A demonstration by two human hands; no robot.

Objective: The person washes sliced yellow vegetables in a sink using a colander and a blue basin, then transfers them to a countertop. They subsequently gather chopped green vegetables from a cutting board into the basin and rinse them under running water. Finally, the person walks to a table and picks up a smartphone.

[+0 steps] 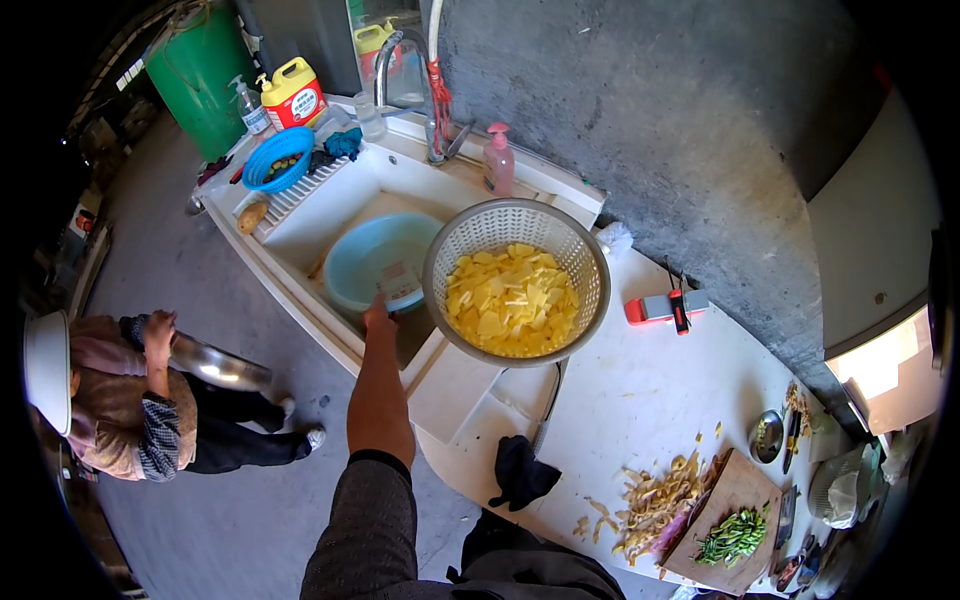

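Observation:
My left hand (377, 318) is at the near rim of a pale blue plastic basin (345, 262), thumb over the edge and fingers mostly hidden below. Some clear water appears to lie in the basin, which sits inside a white sink (290, 238). To its right, a grey perforated colander (590, 305) rests across the sink's edge and the counter. Thin yellow potato slices (512, 300) fill much of it. My right hand is out of sight.
A chrome faucet (385, 70) and pink pump bottle (498, 160) stand behind the sink. A blue basket (262, 165) sits left. Peelings (655, 505) and a cutting board (705, 545) with chopped greens lie right. Another person (130, 400) holds a metal bowl (225, 362).

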